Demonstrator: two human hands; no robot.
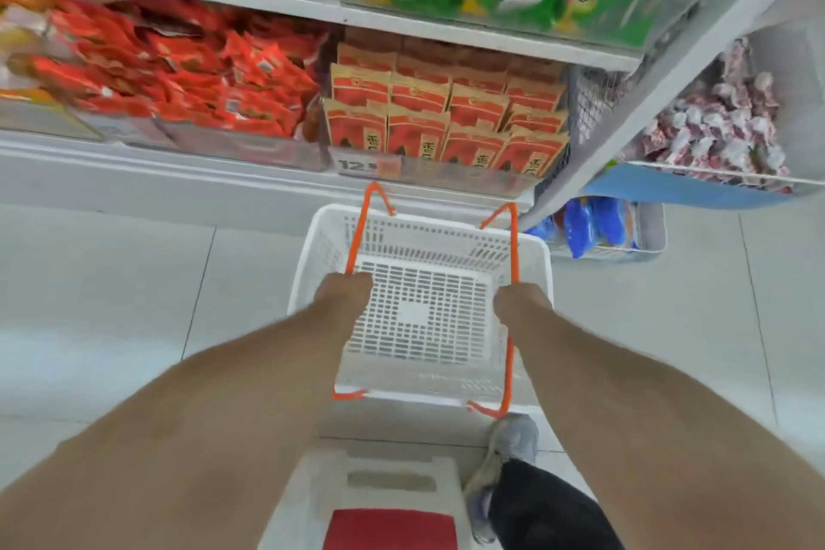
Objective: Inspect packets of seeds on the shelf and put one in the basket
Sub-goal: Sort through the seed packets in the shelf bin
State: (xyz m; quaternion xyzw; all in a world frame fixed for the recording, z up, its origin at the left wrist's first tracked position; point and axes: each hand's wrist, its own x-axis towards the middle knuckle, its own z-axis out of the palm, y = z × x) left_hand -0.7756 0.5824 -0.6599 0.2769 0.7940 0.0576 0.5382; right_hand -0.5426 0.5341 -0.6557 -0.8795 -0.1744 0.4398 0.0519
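My left hand [343,295] grips one orange handle [355,241], my right hand [520,304] the other; both arms extended over the white basket [531,255].

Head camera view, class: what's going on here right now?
A person stands at a shop shelf, holding a white basket by its orange handles: the left hand grips one handle, the right hand the other. Nothing lies in the basket. The brown-and-red seed packets sit untouched in rows on the lower shelf just beyond it, so no packet has been picked or inspected yet.
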